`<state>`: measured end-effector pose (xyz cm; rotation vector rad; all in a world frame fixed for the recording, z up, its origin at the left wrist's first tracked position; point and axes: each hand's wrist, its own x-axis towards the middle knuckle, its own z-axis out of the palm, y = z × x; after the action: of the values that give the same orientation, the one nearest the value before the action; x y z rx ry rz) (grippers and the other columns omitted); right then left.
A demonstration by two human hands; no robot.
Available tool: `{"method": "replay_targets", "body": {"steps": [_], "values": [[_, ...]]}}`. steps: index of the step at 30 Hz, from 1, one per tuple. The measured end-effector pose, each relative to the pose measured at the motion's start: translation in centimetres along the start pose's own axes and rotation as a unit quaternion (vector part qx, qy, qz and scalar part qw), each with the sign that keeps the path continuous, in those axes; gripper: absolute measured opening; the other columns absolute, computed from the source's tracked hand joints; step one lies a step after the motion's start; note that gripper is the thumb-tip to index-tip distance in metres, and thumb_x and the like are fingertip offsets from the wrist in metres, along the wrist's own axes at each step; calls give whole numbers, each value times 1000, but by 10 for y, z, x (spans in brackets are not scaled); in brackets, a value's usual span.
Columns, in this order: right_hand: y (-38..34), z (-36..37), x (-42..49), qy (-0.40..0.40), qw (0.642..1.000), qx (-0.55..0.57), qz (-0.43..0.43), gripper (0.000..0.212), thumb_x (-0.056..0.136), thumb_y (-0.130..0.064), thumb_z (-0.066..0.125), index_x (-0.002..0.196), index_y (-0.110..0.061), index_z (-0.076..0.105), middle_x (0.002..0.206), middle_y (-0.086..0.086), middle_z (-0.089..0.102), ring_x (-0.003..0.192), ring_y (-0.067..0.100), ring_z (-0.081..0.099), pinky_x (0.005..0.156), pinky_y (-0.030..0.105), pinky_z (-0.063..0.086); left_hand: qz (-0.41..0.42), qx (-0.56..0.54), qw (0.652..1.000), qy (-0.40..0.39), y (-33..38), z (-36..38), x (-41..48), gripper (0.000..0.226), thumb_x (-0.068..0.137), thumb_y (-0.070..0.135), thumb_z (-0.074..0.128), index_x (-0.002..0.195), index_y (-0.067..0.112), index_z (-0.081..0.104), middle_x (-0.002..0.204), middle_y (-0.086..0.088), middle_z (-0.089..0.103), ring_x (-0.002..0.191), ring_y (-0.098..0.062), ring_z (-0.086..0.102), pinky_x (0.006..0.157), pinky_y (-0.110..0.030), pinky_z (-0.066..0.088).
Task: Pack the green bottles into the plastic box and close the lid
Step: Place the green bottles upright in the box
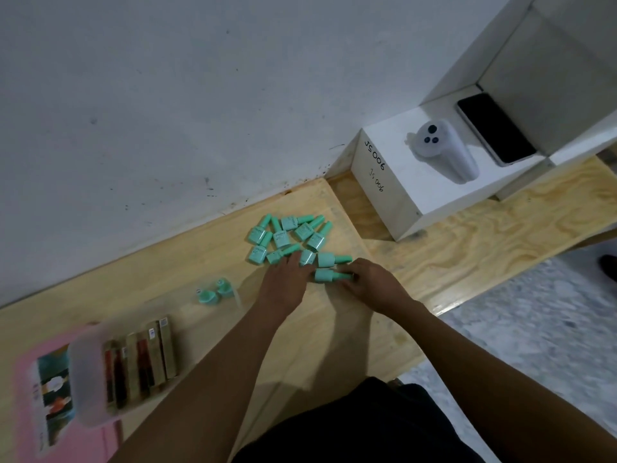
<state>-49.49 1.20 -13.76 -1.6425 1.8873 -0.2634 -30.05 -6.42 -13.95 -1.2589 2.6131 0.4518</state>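
Note:
Several green bottles (287,233) lie in a loose pile on the wooden table (140,282), near the wall. My left hand (283,284) lies flat at the pile's near edge, its fingertips touching one lying bottle (278,256). My right hand (370,285) pinches the cap end of another green bottle (325,275), which lies on the table. One more bottle (329,260) lies just beyond it. Two green bottles (215,292) stand upright to the left, seemingly inside a small clear plastic box whose faint edge (237,297) barely shows. I cannot make out a lid.
A translucent tub (88,372) sits at the near left over a pink sheet (26,396), beside a row of slim packaged boxes (147,359). A white box (430,188) at the back right carries a white device (444,152) and a phone (494,128).

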Motion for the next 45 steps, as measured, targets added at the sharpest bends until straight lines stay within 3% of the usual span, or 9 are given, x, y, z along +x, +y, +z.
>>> {"method": "replay_targets", "body": {"steps": [5, 10, 15, 22, 25, 30, 35, 39, 45], "values": [[3, -8, -10, 77, 991, 101, 44, 34, 92, -35, 62, 119, -14, 66, 107, 3, 68, 88, 13, 61, 82, 31, 55, -33, -93, 995, 16, -2, 3, -2, 25, 94, 20, 48, 115, 22, 61, 124, -9, 48, 104, -30, 56, 81, -39, 48], [-7, -15, -12, 119, 967, 203, 98, 35, 94, -38, 59, 115, -11, 68, 104, 0, 68, 93, 11, 61, 79, 23, 51, -129, -273, 951, 61, 1, 2, -11, 18, 89, 12, 54, 106, 15, 50, 99, -10, 60, 88, -30, 59, 69, -34, 42], [-23, -18, -12, 115, 943, 273, 150, 41, 93, -50, 54, 95, -13, 71, 88, 1, 70, 83, 12, 65, 75, 38, 56, -246, -376, 892, 47, -2, 0, -26, 32, 84, 13, 67, 114, 4, 63, 103, -14, 69, 98, -27, 64, 81, -32, 48], [-57, -20, -9, 74, 795, 553, 238, 31, 91, -40, 64, 84, -10, 70, 79, 4, 64, 72, 15, 57, 74, 34, 52, -274, -520, 804, -83, -6, -13, -53, 25, 89, 19, 62, 110, 6, 67, 79, -5, 62, 56, -12, 56, 67, -34, 51], [-77, -21, -8, 95, 812, 545, 184, 30, 91, -39, 63, 84, -11, 71, 71, 0, 61, 68, 13, 56, 68, 29, 50, -240, -591, 768, -66, -10, -27, -69, 23, 97, 12, 49, 110, 3, 65, 62, -5, 51, 41, -8, 45, 70, -34, 57], [-107, -20, -3, 121, 877, 456, 92, 40, 91, -45, 62, 70, -11, 68, 68, 2, 64, 65, 13, 58, 65, 33, 53, -235, -633, 736, 44, -33, -58, -102, 13, 93, 7, 56, 102, 3, 64, 74, -11, 59, 44, -11, 55, 74, -43, 59], [-137, -7, 5, 114, 950, 290, -7, 60, 92, -52, 55, 77, 5, 62, 72, 24, 62, 58, 26, 52, 57, 40, 47, -248, -648, 700, 169, -68, -74, -142, 14, 80, -6, 68, 87, 4, 61, 89, -20, 60, 50, -12, 65, 58, -22, 58], [-166, 5, 10, 86, 973, 209, -57, 46, 91, -46, 59, 75, -4, 66, 60, 8, 57, 54, 10, 46, 55, 29, 34, -291, -568, 735, 227, -90, -71, -169, 25, 66, 3, 83, 84, 12, 68, 78, -8, 64, 60, -5, 60, 58, -18, 53], [-201, 33, 13, 54, 987, -23, -150, 31, 87, -54, 60, 95, -27, 71, 84, -14, 65, 79, 8, 59, 62, 27, 42, -312, -441, 807, 237, -107, -67, -184, 18, 70, 14, 82, 86, 12, 75, 83, -7, 72, 77, -21, 68, 69, -31, 58]]}}
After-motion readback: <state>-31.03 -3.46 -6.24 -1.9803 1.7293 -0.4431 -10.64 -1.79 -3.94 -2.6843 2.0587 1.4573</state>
